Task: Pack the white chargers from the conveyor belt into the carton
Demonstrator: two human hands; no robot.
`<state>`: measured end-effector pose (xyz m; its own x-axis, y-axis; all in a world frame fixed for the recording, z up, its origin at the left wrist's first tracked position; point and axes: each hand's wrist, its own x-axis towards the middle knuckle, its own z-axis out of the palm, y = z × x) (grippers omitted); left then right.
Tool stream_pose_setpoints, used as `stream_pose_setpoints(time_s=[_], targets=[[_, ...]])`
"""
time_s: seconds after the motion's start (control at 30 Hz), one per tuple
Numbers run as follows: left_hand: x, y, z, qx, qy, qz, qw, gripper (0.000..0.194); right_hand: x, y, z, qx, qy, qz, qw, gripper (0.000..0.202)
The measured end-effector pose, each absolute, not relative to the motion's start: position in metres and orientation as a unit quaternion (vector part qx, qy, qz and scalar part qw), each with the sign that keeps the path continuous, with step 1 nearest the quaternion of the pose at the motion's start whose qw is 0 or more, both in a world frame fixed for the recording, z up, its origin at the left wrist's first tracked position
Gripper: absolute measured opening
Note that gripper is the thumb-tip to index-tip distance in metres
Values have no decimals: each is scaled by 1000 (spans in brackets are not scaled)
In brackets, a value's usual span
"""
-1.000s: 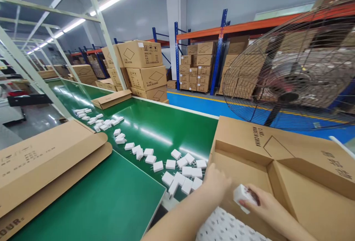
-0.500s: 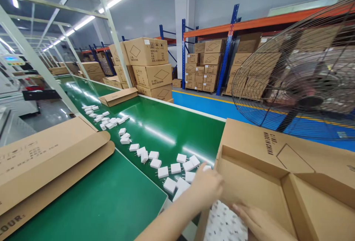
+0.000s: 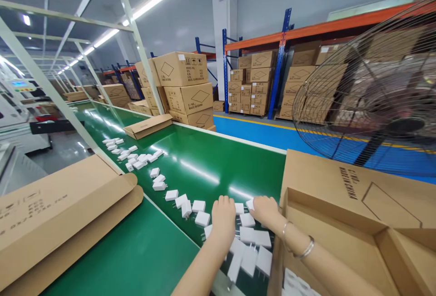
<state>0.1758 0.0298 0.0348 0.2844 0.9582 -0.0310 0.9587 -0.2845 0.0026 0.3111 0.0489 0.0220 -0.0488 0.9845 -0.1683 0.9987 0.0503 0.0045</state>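
White plug chargers (image 3: 247,234) with metal prongs lie scattered on the green conveyor belt (image 3: 190,150). My left hand (image 3: 224,216) reaches down among them with its fingers curled; whatever is under those fingers is hidden. Beside it, my right hand (image 3: 266,210), with bracelets at the wrist, has its fingers closed around the edge of one white charger (image 3: 250,204). Just right of the belt stands an open cardboard box (image 3: 327,223). At the bottom edge, a white patterned block (image 3: 296,284) shows partly inside this box, below my right forearm.
A flattened carton (image 3: 61,214) lies at the left on the green surface. Further along the belt sits a shallow cardboard tray (image 3: 148,127). Stacked cartons (image 3: 187,91) stand behind the belt, and a large wire fan (image 3: 371,96) rises at the right.
My right hand has left the patterned block in the box and moved up onto the belt's chargers. My left hand has shifted left, away from the box edge. The view has turned slightly.
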Motion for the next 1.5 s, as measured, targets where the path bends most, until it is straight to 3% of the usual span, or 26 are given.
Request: stream_pose_setpoints(time_s=[0.17, 0.37, 0.63, 0.8, 1.0, 1.27, 1.37, 1.5], targets=[[198, 51, 38, 825, 561, -34, 60, 28, 315, 56, 20, 702, 708, -33, 60, 24], [220, 63, 22, 822, 560, -54, 86, 30, 338, 47, 55, 686, 726, 31, 42, 25], [210, 68, 25, 774, 620, -104, 71, 21, 332, 24, 62, 650, 739, 7, 177, 8], [208, 65, 26, 783, 612, -89, 70, 23, 312, 38, 43, 639, 740, -57, 202, 26], [208, 62, 29, 789, 605, -45, 95, 13, 317, 51, 32, 651, 729, -92, 192, 28], [169, 59, 26, 797, 569, 111, 168, 33, 359, 33, 55, 670, 735, -93, 46, 25], [164, 56, 12, 802, 569, 74, 170, 43, 380, 14, 61, 651, 746, -133, -33, 26], [180, 51, 10, 826, 555, -11, 96, 45, 397, -25, 56, 600, 714, -270, -238, 35]])
